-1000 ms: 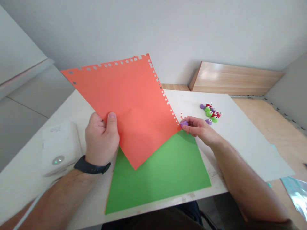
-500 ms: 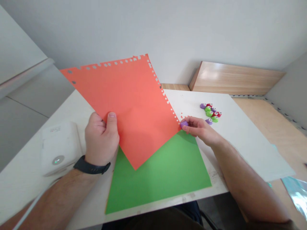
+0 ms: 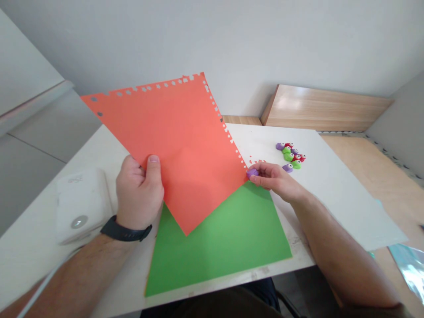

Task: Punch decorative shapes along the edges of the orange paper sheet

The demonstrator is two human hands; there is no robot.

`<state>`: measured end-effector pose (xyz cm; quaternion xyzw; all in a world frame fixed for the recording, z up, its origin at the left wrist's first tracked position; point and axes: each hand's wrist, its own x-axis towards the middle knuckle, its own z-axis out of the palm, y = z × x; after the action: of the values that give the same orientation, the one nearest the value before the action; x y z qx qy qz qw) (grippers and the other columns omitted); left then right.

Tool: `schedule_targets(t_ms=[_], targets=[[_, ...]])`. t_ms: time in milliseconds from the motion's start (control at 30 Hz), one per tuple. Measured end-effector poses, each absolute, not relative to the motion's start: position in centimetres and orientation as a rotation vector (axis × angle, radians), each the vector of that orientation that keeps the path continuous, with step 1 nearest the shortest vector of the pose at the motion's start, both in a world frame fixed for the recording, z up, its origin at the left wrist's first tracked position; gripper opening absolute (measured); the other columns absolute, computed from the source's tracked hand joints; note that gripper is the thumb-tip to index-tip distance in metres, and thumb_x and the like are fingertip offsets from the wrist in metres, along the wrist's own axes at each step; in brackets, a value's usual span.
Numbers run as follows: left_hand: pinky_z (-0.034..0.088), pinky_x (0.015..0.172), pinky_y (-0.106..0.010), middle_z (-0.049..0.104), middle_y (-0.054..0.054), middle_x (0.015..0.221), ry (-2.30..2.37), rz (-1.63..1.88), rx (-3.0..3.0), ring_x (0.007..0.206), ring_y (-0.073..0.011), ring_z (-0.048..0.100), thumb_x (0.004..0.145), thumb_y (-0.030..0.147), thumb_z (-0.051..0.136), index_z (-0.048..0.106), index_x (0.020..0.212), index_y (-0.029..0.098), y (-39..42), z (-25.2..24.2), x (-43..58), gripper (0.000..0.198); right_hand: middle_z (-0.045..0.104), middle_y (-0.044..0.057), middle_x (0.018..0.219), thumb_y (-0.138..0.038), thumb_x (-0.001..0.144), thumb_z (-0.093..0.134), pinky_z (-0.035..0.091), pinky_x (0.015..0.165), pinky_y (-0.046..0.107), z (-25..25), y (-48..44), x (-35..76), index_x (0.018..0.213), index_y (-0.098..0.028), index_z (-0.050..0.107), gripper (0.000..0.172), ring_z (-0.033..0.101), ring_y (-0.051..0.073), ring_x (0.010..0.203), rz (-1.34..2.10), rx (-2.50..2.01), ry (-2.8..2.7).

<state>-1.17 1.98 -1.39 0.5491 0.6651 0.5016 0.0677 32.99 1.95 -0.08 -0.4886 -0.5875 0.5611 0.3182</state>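
Note:
My left hand (image 3: 141, 190) pinches the left edge of an orange sheet of paper (image 3: 185, 145), thumb on top, and holds it tilted up off the table. Small punched shapes, some star-like, run along the sheet's top and right edges, with a couple of holes at the upper left corner. At the lower right edge my right hand (image 3: 273, 179) grips a small purple paper punch (image 3: 252, 173) between thumb and fingers, the punch touching the paper's edge. Beneath lies a green sheet (image 3: 225, 247), partly covered by the orange one.
Several purple, green and red paper punches (image 3: 289, 157) sit clustered at the back right of the white table (image 3: 331, 203). Red paper bits (image 3: 258, 161) lie behind my right hand. A white device (image 3: 82, 203) with a cable stands at the left. A wooden board (image 3: 324, 106) leans behind.
The orange sheet and both hands have shifted very slightly left. The purple punch has turned a little and stays at the sheet's right edge.

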Motion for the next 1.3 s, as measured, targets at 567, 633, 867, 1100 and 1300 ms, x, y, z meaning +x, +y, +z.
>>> schedule_targets(t_ms=[567,633,867,1100,1300], targets=[[0.053,0.092,-0.039,0.074,-0.010,0.112,1.979,1.518,1.661,0.104,-0.0256,0.069,0.101,0.044,0.054,0.067,0.117,0.016,1.98,-1.40,-1.15,0.035,0.068,0.003,0.093,-0.041,0.083,0.081,0.046,0.071,0.027,-0.45,1.98,32.82,0.106,-0.017,0.072,0.034,0.060,0.014,0.079,1.537,-1.240,-1.524],[0.053,0.091,-0.039,0.074,-0.010,0.111,1.989,1.508,1.661,0.102,-0.0257,0.069,0.100,0.044,0.054,0.067,0.116,0.016,1.98,-1.39,-1.17,0.035,0.069,0.003,0.093,-0.042,0.083,0.081,0.046,0.070,0.027,-0.39,1.95,32.75,0.106,-0.017,0.072,0.036,0.060,0.014,0.078,1.540,-1.253,-1.517],[0.053,0.091,-0.039,0.074,-0.010,0.110,1.993,1.522,1.640,0.102,-0.0261,0.069,0.099,0.045,0.055,0.067,0.116,0.016,1.99,-1.40,-1.10,0.036,0.069,0.004,0.092,-0.042,0.082,0.082,0.047,0.070,0.027,-0.49,1.93,32.64,0.105,-0.017,0.071,0.036,0.061,0.015,0.078,1.544,-1.260,-1.522],[0.052,0.093,-0.040,0.074,-0.011,0.116,1.969,1.531,1.658,0.109,-0.0277,0.069,0.099,0.045,0.055,0.067,0.119,0.016,1.98,-1.49,-1.10,0.036,0.071,0.005,0.092,-0.044,0.080,0.082,0.049,0.072,0.029,-0.67,1.99,32.61,0.105,-0.017,0.072,0.038,0.063,0.016,0.080,1.518,-1.264,-1.539],[0.053,0.092,-0.039,0.074,-0.012,0.114,1.983,1.519,1.655,0.106,-0.0275,0.069,0.099,0.046,0.054,0.068,0.117,0.014,1.91,-1.36,-0.99,0.038,0.070,0.004,0.091,-0.040,0.080,0.083,0.048,0.071,0.028,-0.67,1.96,32.42,0.102,-0.017,0.073,0.033,0.062,0.015,0.078,1.532,-1.268,-1.515]])
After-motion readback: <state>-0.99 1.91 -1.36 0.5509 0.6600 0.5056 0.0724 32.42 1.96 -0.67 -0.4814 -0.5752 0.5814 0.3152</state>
